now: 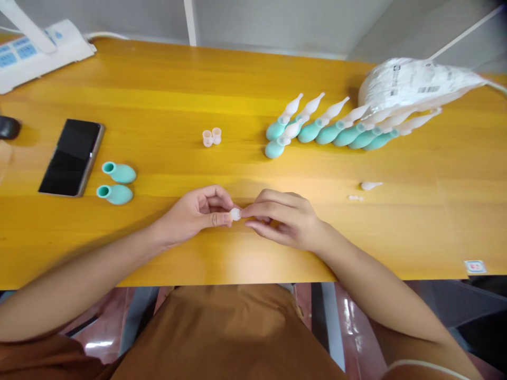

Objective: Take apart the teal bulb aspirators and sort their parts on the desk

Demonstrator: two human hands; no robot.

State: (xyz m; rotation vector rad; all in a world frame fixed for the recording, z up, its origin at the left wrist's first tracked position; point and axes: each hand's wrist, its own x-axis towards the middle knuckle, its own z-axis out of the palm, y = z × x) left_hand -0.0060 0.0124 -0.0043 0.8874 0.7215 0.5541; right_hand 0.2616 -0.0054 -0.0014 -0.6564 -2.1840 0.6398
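Observation:
My left hand (198,212) and my right hand (283,217) meet over the front middle of the yellow wooden table (166,89). Both pinch one small translucent white plastic piece (235,214) between their fingertips. Two teal rubber bulbs (116,183) without tips lie to the left of my left hand. Two small clear caps (212,136) stand beyond my hands. A row of several assembled teal bulbs with white tips (336,126) lies at the back right. A loose white tip (370,185) and a tiny white part (355,198) lie to the right of my right hand.
A black phone (72,156) lies at the left beside the bulbs. A white device with blue keys (35,50) sits in the far left corner. A white plastic bag (415,82) rests at the back right. A small sticker (475,266) marks the front right edge.

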